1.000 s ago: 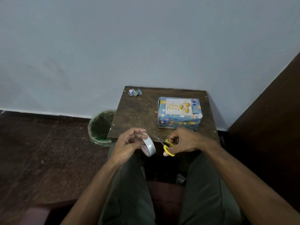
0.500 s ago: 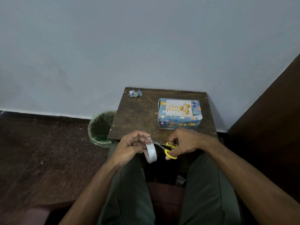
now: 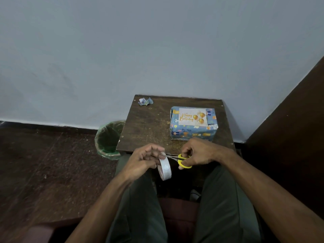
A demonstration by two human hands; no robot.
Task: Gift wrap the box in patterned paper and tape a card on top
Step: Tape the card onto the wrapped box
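A box wrapped in blue patterned paper stands on the right half of a small dark wooden table. A white "Happy Birthday" card with gold balloons lies on its top. In front of the table's near edge, my left hand holds a white tape roll, which hangs below my fingers. My right hand grips yellow-handled scissors. Their blades point left and reach my left fingers at the roll's top.
A crumpled scrap of the patterned paper lies at the table's far left corner. A green-lined waste bin stands on the floor left of the table. A grey wall rises behind, and a dark wooden panel stands at the right.
The roll has dropped lower under my left hand. The scissors' blades have moved left until they reach my left fingers at the tape. The box and card have not moved.
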